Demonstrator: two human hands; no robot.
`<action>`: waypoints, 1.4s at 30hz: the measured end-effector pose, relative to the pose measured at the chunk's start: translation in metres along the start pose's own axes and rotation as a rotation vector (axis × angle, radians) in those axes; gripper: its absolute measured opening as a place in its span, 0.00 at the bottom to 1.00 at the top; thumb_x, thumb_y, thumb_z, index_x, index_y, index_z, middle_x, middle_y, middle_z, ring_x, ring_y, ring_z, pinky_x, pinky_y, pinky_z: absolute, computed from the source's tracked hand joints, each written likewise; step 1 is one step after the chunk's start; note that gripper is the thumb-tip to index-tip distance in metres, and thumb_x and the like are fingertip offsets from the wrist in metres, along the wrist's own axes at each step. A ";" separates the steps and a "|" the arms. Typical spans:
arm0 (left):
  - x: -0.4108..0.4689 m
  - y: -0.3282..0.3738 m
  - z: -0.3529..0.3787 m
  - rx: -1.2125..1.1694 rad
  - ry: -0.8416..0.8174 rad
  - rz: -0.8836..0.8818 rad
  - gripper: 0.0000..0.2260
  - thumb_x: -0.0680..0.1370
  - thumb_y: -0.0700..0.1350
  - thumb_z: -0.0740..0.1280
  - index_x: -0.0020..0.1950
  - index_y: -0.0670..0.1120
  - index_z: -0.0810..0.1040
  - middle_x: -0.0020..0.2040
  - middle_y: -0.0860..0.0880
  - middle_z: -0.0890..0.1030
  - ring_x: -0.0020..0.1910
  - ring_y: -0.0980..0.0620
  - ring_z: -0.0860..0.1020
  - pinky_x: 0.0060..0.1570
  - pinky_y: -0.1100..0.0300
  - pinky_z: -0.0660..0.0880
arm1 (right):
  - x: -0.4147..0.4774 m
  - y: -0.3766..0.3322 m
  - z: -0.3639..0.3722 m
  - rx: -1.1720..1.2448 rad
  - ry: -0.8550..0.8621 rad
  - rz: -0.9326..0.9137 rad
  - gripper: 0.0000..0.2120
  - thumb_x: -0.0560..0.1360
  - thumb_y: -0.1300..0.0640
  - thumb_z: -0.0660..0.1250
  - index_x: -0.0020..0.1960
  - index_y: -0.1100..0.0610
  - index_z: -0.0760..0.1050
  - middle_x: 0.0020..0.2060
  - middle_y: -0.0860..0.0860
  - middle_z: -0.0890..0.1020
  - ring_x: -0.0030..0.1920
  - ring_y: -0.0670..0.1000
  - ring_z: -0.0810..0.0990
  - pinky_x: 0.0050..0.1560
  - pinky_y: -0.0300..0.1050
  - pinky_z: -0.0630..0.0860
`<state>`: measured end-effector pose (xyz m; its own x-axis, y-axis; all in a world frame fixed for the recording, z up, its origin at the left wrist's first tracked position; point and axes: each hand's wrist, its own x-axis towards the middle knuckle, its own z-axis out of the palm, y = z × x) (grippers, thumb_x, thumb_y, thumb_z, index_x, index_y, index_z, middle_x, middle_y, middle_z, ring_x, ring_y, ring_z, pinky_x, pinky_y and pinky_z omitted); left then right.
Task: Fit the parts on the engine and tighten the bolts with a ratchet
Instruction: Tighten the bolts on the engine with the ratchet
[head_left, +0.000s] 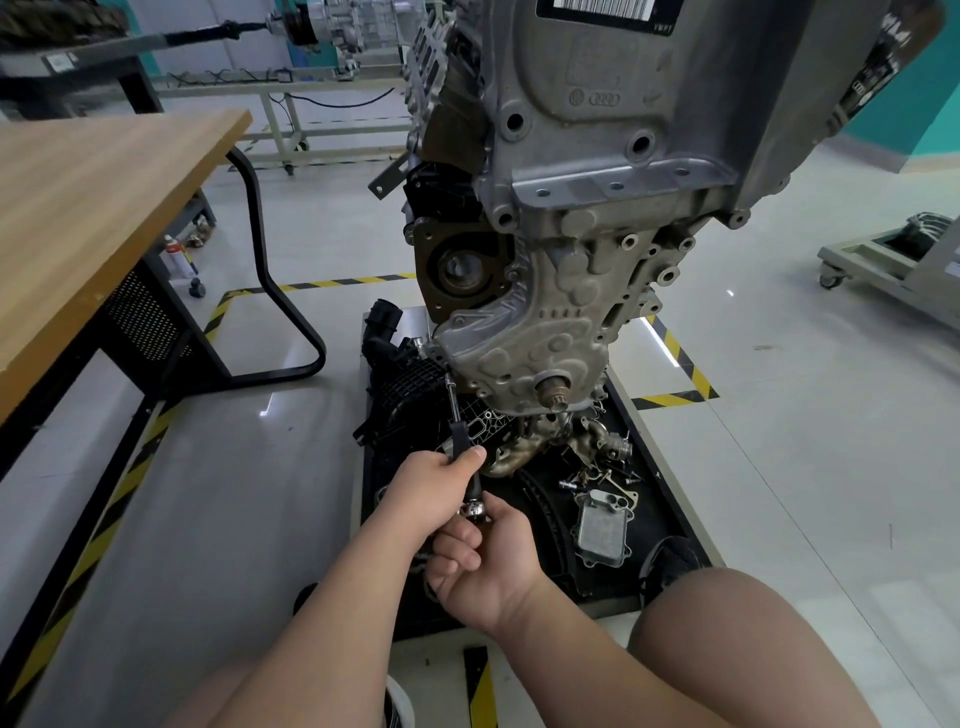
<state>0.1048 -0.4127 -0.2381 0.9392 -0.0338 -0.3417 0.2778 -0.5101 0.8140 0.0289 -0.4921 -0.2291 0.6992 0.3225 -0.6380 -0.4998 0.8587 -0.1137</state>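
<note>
A grey engine (587, 208) hangs upright over a black tray (670, 499). Its lower timing cover (524, 343) has a crank stub (555, 391) sticking out. A ratchet with a long extension (453, 410) reaches up to a bolt at the cover's lower left edge. My left hand (431, 486) grips the black handle part of the tool. Just below it, my right hand (483, 561) holds the chrome ratchet head (474, 510) with thumb and fingers curled round it.
Loose parts lie in the tray: a black intake manifold (400, 384), a silver oil cooler (602, 525), an exhaust manifold (540, 441), small bolts. A wooden table (104, 208) stands at the left. A grey trolley (893, 265) is at the right. Yellow-black tape marks the floor.
</note>
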 end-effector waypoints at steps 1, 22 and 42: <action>0.000 0.000 0.000 -0.015 -0.001 -0.006 0.23 0.75 0.61 0.66 0.39 0.41 0.81 0.26 0.53 0.76 0.28 0.55 0.75 0.33 0.60 0.71 | -0.001 -0.001 0.001 0.012 0.004 0.007 0.30 0.80 0.43 0.51 0.28 0.60 0.72 0.19 0.47 0.63 0.16 0.46 0.59 0.20 0.37 0.60; 0.007 -0.004 0.004 -0.029 -0.023 -0.035 0.20 0.74 0.58 0.68 0.36 0.41 0.79 0.23 0.54 0.73 0.21 0.56 0.70 0.27 0.63 0.65 | 0.005 0.009 -0.015 -1.032 0.276 -0.694 0.19 0.83 0.52 0.56 0.72 0.47 0.58 0.46 0.48 0.80 0.40 0.43 0.76 0.43 0.36 0.72; 0.002 -0.003 0.002 -0.045 -0.031 -0.013 0.19 0.75 0.59 0.67 0.31 0.46 0.78 0.19 0.52 0.72 0.18 0.55 0.70 0.25 0.64 0.64 | 0.003 0.004 -0.003 -0.171 0.036 -0.198 0.18 0.82 0.47 0.52 0.43 0.59 0.71 0.26 0.50 0.66 0.22 0.48 0.60 0.28 0.43 0.64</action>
<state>0.1055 -0.4130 -0.2417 0.9291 -0.0541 -0.3659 0.2993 -0.4713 0.8296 0.0275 -0.4886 -0.2341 0.7753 0.1376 -0.6164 -0.4361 0.8227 -0.3648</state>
